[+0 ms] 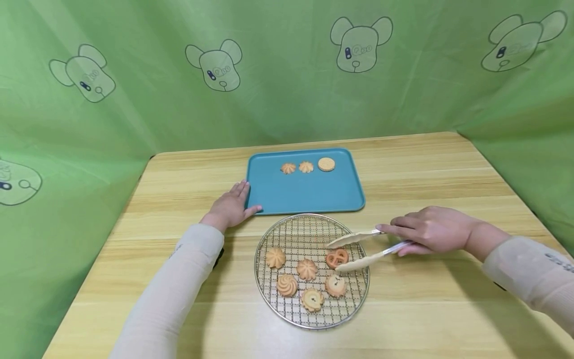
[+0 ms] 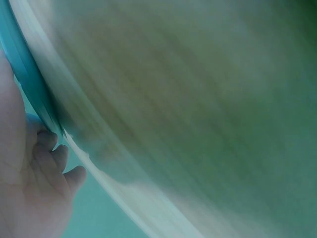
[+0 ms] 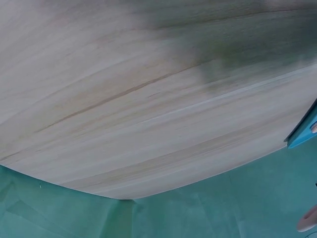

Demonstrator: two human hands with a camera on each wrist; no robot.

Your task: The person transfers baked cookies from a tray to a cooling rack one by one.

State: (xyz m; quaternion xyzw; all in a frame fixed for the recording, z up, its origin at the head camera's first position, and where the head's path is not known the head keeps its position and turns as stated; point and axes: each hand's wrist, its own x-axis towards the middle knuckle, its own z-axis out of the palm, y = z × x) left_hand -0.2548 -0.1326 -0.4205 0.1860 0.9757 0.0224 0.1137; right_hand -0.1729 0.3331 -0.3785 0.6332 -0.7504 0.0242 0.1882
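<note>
While the left hand (image 1: 229, 205) rests at the tray (image 1: 305, 192), its fingers extended along the left edge and its thumb at the near left corner, the right hand (image 1: 437, 230) grips the tongs (image 1: 360, 263), thumb on one arm and fingers on the other. The tongs are spread wide, their tips over the right part of the rack (image 1: 312, 327), one on each side of the pretzel (image 1: 337, 258). The pretzel lies on the wire; whether a tip touches it, I cannot tell.

Five more cookies share the rack: a star cookie (image 1: 275, 258) at the left, a flower cookie (image 1: 307, 269) near the middle, a swirl cookie (image 1: 287, 285), and two tarts (image 1: 312, 299) with pale centres, one just below the pretzel.

Three cookies sit in a row near the tray's far edge: two ridged ones (image 1: 306, 166) and, at the right, a round one (image 1: 326, 164). Rack and tray stand on a wooden table (image 1: 426, 169), the rack nearer the person. Green cloth (image 1: 287, 99) with printed animal heads hangs behind.
</note>
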